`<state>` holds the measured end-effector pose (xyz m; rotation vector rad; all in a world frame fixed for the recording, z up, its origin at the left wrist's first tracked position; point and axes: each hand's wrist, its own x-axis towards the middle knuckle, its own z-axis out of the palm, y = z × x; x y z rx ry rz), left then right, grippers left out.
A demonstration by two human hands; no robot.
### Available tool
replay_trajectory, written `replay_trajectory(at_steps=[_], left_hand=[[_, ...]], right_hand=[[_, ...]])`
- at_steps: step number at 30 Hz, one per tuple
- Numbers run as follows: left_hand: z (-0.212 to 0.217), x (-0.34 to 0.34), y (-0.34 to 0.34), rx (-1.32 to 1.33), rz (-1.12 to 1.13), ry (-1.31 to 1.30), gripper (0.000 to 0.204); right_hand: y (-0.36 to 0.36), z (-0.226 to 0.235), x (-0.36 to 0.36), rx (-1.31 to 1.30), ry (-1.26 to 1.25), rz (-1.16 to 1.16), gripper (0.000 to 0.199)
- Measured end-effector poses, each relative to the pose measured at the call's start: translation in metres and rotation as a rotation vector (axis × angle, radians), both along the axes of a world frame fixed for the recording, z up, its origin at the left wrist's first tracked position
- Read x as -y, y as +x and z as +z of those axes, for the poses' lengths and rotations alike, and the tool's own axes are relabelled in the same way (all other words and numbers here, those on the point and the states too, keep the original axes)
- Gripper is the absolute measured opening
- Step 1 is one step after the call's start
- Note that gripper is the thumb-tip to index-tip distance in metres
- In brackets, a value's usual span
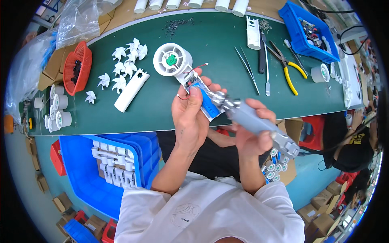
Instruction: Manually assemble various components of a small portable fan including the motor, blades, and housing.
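Note:
My left hand is closed around the handle of a small white handheld fan, its round head pointing up and left. The handle is uncovered, showing a blue battery and a small circuit board with thin red wires. My right hand grips a grey electric screwdriver, its metal tip end blurred over the battery area of the handle. Whether the tip touches a screw cannot be made out. Left of the fan lie a white handle shell and several white fan blades.
On the green mat are tweezers, yellow-handled pliers and dark screws. A red basket and white fan rings stand left; a blue bin stands far right. A large blue crate holds white parts below the table.

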<state>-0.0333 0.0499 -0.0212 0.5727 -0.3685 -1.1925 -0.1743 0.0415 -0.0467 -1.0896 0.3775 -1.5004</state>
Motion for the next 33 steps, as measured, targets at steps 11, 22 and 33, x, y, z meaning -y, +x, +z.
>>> replay_trajectory(at_steps=[11,22,33], left_hand=[[0.005,0.002,0.001,0.098,-0.141,0.099,0.042],[0.007,0.009,0.001,0.136,-0.2,0.091,0.042],[0.008,0.013,0.0,0.144,-0.277,0.045,0.042]], right_hand=[[-0.102,0.103,0.115,-0.514,0.191,-0.43,0.04],[-0.199,0.13,0.276,-1.014,0.42,-0.53,0.051],[-0.158,0.115,0.307,-1.853,-0.089,-0.954,0.076]])
